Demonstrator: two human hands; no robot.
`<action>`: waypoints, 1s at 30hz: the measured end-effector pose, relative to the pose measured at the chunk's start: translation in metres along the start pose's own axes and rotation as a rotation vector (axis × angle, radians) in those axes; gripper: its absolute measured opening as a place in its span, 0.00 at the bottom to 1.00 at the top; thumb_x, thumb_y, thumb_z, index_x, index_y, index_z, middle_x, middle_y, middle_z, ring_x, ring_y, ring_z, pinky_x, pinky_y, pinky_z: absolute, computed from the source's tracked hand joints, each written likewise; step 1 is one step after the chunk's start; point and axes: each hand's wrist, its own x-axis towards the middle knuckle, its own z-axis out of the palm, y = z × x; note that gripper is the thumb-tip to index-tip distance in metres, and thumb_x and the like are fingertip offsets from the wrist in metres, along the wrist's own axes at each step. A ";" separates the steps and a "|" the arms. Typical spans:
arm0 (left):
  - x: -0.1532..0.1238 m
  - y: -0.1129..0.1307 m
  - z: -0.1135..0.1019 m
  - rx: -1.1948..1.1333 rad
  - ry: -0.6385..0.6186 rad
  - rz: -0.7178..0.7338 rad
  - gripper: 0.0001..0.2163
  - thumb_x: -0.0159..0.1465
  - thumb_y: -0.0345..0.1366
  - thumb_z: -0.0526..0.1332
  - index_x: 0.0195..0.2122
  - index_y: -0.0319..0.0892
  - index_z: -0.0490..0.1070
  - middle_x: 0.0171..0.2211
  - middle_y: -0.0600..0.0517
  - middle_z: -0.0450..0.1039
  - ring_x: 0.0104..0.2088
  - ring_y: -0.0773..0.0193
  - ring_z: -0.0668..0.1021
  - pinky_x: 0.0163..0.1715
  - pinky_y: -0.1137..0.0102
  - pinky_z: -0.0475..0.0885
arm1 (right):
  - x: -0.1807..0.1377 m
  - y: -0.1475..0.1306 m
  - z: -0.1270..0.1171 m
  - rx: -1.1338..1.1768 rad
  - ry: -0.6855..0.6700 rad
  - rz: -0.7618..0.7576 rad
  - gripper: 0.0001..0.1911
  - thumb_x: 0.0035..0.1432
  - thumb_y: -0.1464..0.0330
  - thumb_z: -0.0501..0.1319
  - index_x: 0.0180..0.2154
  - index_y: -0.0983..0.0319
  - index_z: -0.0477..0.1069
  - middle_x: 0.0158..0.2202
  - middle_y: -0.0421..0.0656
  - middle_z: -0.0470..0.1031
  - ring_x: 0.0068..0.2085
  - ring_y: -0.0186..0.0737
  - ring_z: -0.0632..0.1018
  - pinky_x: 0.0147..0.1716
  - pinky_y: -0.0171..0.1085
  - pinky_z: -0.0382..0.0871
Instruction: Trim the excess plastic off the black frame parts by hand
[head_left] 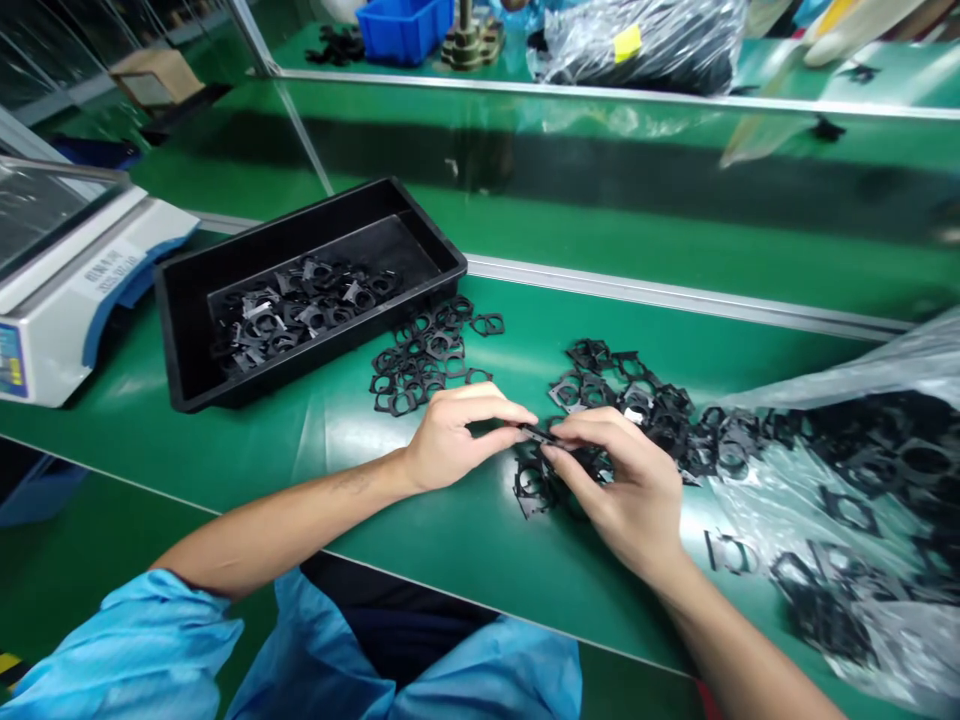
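Note:
Between my two hands is a small flat black plastic part (541, 435), seen nearly edge-on. My left hand (469, 430) pinches its left end between thumb and fingers. On its other end the thumb and fingers of my right hand (622, 480) are closed. Beneath and behind the hands lies a loose pile of black plastic ring-shaped parts (667, 415), some hidden by my right hand. A second heap of similar black parts (427, 355) lies beyond my left hand, beside the black tray.
A black tray (315, 355) holding many such parts stands at the back left, near a white-and-blue scale (97, 270). On the right, a clear plastic bag (765, 500) spills more parts. A metal rail (675, 295) runs along the green table's back.

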 end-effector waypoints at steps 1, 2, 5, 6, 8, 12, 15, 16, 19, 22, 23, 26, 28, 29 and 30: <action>0.000 0.000 0.000 -0.004 0.002 -0.015 0.03 0.64 0.33 0.68 0.37 0.41 0.81 0.31 0.50 0.82 0.31 0.67 0.80 0.34 0.72 0.76 | 0.000 0.000 0.000 0.010 0.002 0.025 0.03 0.61 0.70 0.67 0.37 0.57 0.77 0.33 0.43 0.78 0.33 0.42 0.78 0.33 0.41 0.76; 0.000 0.000 0.001 -0.008 0.005 -0.028 0.03 0.64 0.33 0.68 0.37 0.41 0.80 0.31 0.50 0.82 0.31 0.66 0.81 0.35 0.71 0.76 | 0.000 -0.001 0.001 0.023 0.001 0.054 0.02 0.61 0.70 0.67 0.38 0.57 0.77 0.33 0.43 0.78 0.32 0.42 0.78 0.32 0.40 0.76; 0.000 0.000 0.001 -0.021 0.005 -0.041 0.03 0.64 0.34 0.68 0.34 0.41 0.79 0.31 0.50 0.81 0.31 0.66 0.81 0.35 0.71 0.76 | 0.000 -0.001 0.001 0.062 -0.001 0.113 0.02 0.61 0.69 0.67 0.37 0.57 0.76 0.35 0.44 0.78 0.32 0.40 0.78 0.31 0.40 0.76; 0.000 0.000 0.001 -0.024 0.000 -0.038 0.02 0.64 0.33 0.68 0.34 0.41 0.79 0.31 0.50 0.81 0.32 0.66 0.81 0.35 0.71 0.76 | 0.000 0.000 0.001 0.066 -0.001 0.113 0.02 0.61 0.70 0.67 0.36 0.57 0.76 0.35 0.44 0.78 0.32 0.40 0.78 0.31 0.40 0.76; 0.000 -0.001 0.001 -0.031 -0.005 -0.026 0.01 0.64 0.31 0.67 0.34 0.41 0.79 0.31 0.50 0.81 0.33 0.66 0.81 0.36 0.71 0.76 | 0.000 0.001 0.001 0.060 0.000 0.085 0.03 0.60 0.71 0.67 0.35 0.57 0.76 0.35 0.43 0.78 0.34 0.41 0.78 0.32 0.39 0.76; -0.002 -0.003 0.002 -0.063 0.007 0.024 0.03 0.64 0.29 0.66 0.33 0.41 0.78 0.32 0.49 0.81 0.34 0.65 0.81 0.37 0.70 0.76 | -0.001 0.001 0.001 0.029 0.005 0.016 0.04 0.60 0.73 0.66 0.35 0.57 0.76 0.33 0.43 0.79 0.34 0.42 0.78 0.32 0.40 0.74; -0.002 -0.002 0.002 -0.069 0.008 0.044 0.04 0.65 0.29 0.65 0.32 0.41 0.77 0.32 0.49 0.81 0.34 0.65 0.81 0.36 0.69 0.76 | -0.002 0.001 0.001 0.008 0.006 -0.006 0.03 0.61 0.71 0.66 0.34 0.57 0.77 0.32 0.43 0.79 0.34 0.43 0.79 0.33 0.42 0.75; -0.002 -0.002 0.002 -0.067 0.006 0.042 0.04 0.65 0.29 0.65 0.32 0.41 0.77 0.31 0.50 0.80 0.33 0.66 0.81 0.35 0.70 0.75 | -0.002 0.000 0.001 0.004 0.012 -0.007 0.03 0.61 0.71 0.67 0.34 0.57 0.77 0.32 0.43 0.80 0.34 0.43 0.79 0.33 0.42 0.75; -0.001 0.001 0.001 -0.048 -0.017 0.011 0.02 0.64 0.31 0.67 0.33 0.41 0.77 0.30 0.51 0.79 0.32 0.66 0.79 0.34 0.70 0.74 | -0.002 0.001 0.001 0.002 0.031 0.019 0.02 0.60 0.70 0.67 0.35 0.57 0.77 0.33 0.44 0.80 0.34 0.43 0.79 0.33 0.42 0.75; -0.001 0.003 0.000 -0.029 -0.033 -0.014 0.03 0.63 0.33 0.69 0.33 0.41 0.76 0.30 0.52 0.78 0.31 0.66 0.78 0.35 0.70 0.73 | -0.001 0.002 0.001 0.008 0.038 0.065 0.03 0.60 0.71 0.66 0.36 0.57 0.77 0.36 0.45 0.80 0.36 0.43 0.79 0.33 0.41 0.76; -0.001 0.003 0.000 -0.029 -0.032 -0.012 0.03 0.63 0.32 0.69 0.33 0.41 0.76 0.30 0.52 0.78 0.32 0.67 0.78 0.35 0.70 0.73 | -0.001 0.003 0.001 0.008 0.038 0.071 0.04 0.61 0.72 0.65 0.37 0.56 0.77 0.36 0.45 0.80 0.36 0.43 0.79 0.34 0.42 0.76; -0.001 0.003 -0.001 -0.037 -0.035 0.017 0.02 0.63 0.30 0.68 0.33 0.41 0.76 0.31 0.52 0.78 0.33 0.67 0.78 0.37 0.71 0.73 | -0.001 0.005 0.002 0.003 0.043 0.051 0.07 0.60 0.74 0.65 0.37 0.56 0.77 0.36 0.43 0.80 0.38 0.43 0.79 0.37 0.42 0.76; 0.000 0.003 -0.001 -0.039 -0.045 0.027 0.02 0.62 0.29 0.69 0.34 0.40 0.76 0.31 0.52 0.78 0.33 0.68 0.78 0.37 0.72 0.73 | -0.001 0.005 0.002 -0.007 0.047 0.034 0.07 0.60 0.74 0.65 0.37 0.56 0.78 0.36 0.43 0.80 0.38 0.43 0.80 0.38 0.42 0.76; 0.000 0.003 -0.001 -0.043 -0.051 0.029 0.03 0.62 0.29 0.69 0.34 0.40 0.76 0.31 0.52 0.78 0.33 0.68 0.79 0.37 0.72 0.73 | -0.001 0.005 0.001 -0.012 0.050 0.035 0.08 0.60 0.74 0.65 0.37 0.56 0.78 0.36 0.43 0.80 0.38 0.43 0.80 0.38 0.42 0.77; 0.000 0.004 -0.001 -0.051 -0.058 0.030 0.03 0.62 0.30 0.70 0.34 0.40 0.76 0.31 0.51 0.79 0.33 0.68 0.79 0.37 0.72 0.74 | -0.001 0.005 0.001 -0.015 0.053 0.043 0.08 0.60 0.74 0.65 0.37 0.56 0.78 0.36 0.43 0.81 0.38 0.43 0.80 0.38 0.43 0.77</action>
